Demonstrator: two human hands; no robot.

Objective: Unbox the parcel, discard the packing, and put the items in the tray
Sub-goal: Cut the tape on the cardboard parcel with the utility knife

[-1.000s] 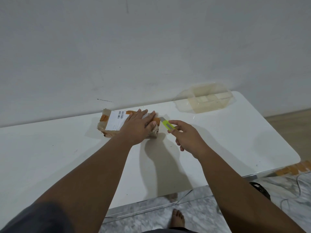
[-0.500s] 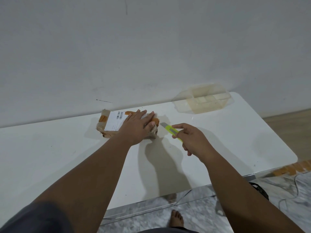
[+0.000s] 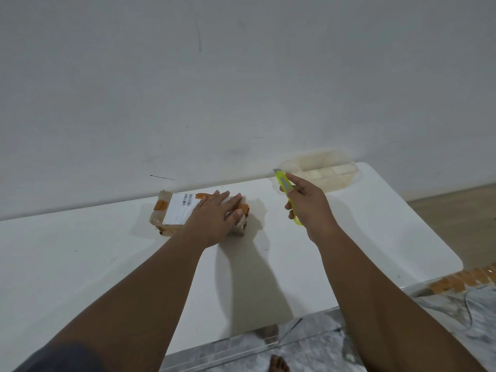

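Observation:
A small brown parcel [image 3: 171, 213] with orange tape and a white barcode label lies on the white table [image 3: 80, 264] near the wall. My left hand [image 3: 214, 218] rests flat on the parcel's right half, fingers spread, pressing it down. My right hand [image 3: 308, 208] is raised to the right of the parcel, clear of it, and grips a yellow-green utility knife [image 3: 285, 191] with its blade pointing up and away. A clear plastic tray [image 3: 322, 170] with compartments stands at the table's far right corner, behind the knife.
A grey wall runs right behind the table. The table's front and right edges drop to a marble-patterned floor, where a bare foot [image 3: 279, 363] and cables [image 3: 467, 304] show. Wooden flooring lies at the far right.
My right hand has lifted the knife away from the parcel's right end, up and to the right, and turned the blade upward. My left hand stays on the parcel.

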